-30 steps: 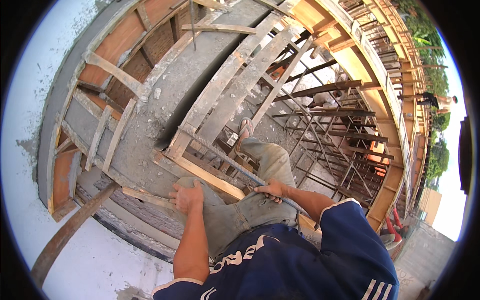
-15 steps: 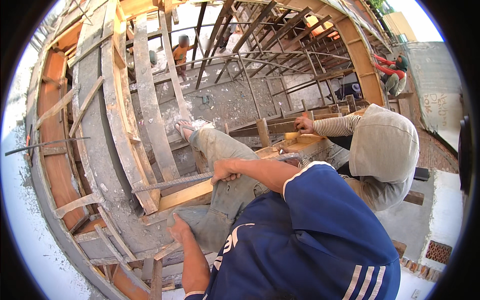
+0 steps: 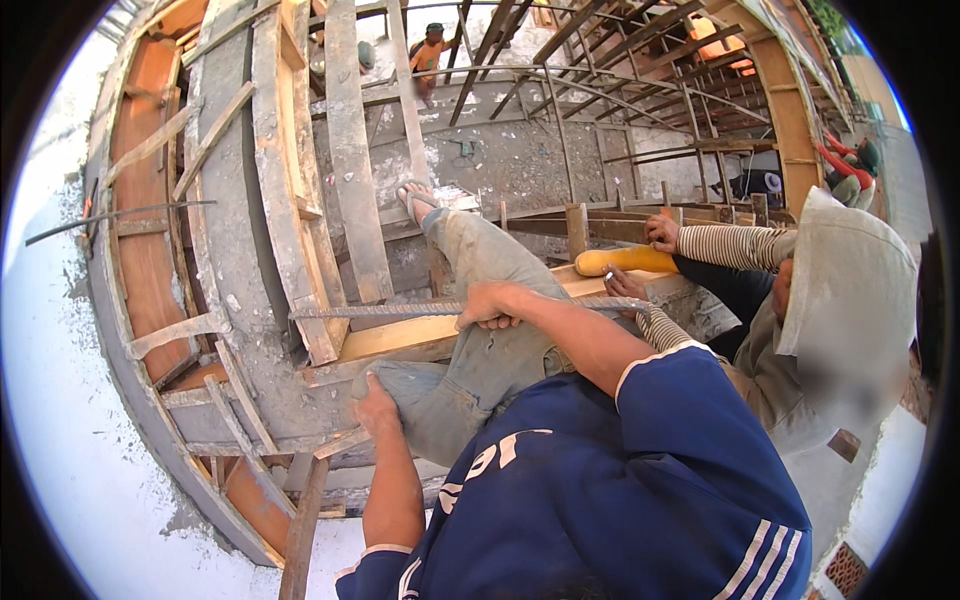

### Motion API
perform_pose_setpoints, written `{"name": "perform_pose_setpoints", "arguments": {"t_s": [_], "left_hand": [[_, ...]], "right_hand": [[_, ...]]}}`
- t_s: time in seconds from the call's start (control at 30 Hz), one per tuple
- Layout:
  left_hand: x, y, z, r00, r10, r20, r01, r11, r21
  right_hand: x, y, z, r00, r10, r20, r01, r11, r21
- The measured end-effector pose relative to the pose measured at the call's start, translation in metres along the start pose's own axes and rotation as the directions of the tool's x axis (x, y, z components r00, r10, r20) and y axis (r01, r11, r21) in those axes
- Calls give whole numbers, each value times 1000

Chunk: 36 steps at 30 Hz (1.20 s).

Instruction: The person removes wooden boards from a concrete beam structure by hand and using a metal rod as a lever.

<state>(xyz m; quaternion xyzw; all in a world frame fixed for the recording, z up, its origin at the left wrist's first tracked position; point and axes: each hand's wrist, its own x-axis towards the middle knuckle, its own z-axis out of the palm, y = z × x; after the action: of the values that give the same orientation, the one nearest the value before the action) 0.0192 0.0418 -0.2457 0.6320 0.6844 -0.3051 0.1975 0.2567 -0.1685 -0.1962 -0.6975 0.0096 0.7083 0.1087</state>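
Nearest, below the blue shirt's (image 3: 600, 470) left sleeve, the left hand (image 3: 376, 405) rested against the bent left knee of the grey trousers (image 3: 500, 355); its thumb lay up along the cloth, but most of its fingers were hidden, so how far they were open I could not tell. Just beyond, the right hand (image 3: 490, 303) had its fingers curled closed around a ribbed metal bar (image 3: 385, 310) above the lap. The bar ran crosswise, its left end over the near end of a worn board (image 3: 285, 180), its other stretch passing behind the right forearm toward a co-worker's lower hand (image 3: 627, 287) (whether that hand touched it, I could not tell). Under the bar, a pale timber (image 3: 400, 338) ran slantwise, its left end near the right edge of a concrete ledge (image 3: 240, 330).

To the right sat the co-worker in a grey hood (image 3: 850, 290), upper hand (image 3: 662, 232) at a yellow rounded object (image 3: 625, 262) above the timber's far edge. Farther off, a sandalled foot (image 3: 415, 198) showed near the right side of a long plank (image 3: 357, 190). Beyond the rubble-strewn floor (image 3: 500, 150) stood a person in orange (image 3: 428, 58).
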Motion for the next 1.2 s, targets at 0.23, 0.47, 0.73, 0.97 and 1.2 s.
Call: {"name": "perform_pose_setpoints", "arguments": {"t_s": [0.23,0.47,0.73,0.97,1.2], "left_hand": [[-8,0,-5,998,-21,-67,17,998,-66],[-16,5,-9,830,442,-341,-381,895,234],[28,81,17,609,739,286,-793,566,226],[39,86,47,680,672,293,-730,583,357],[59,81,54,641,727,247,-767,623,155]], "right_hand": [[7,0,0,1000,-4,22,5,1000,-25],[10,2,0,999,23,27,-22,999,-41],[12,3,1,999,23,41,-22,999,-35],[23,9,-1,996,17,91,-17,1000,-2],[17,5,-1,995,11,97,-10,1000,-10]]}}
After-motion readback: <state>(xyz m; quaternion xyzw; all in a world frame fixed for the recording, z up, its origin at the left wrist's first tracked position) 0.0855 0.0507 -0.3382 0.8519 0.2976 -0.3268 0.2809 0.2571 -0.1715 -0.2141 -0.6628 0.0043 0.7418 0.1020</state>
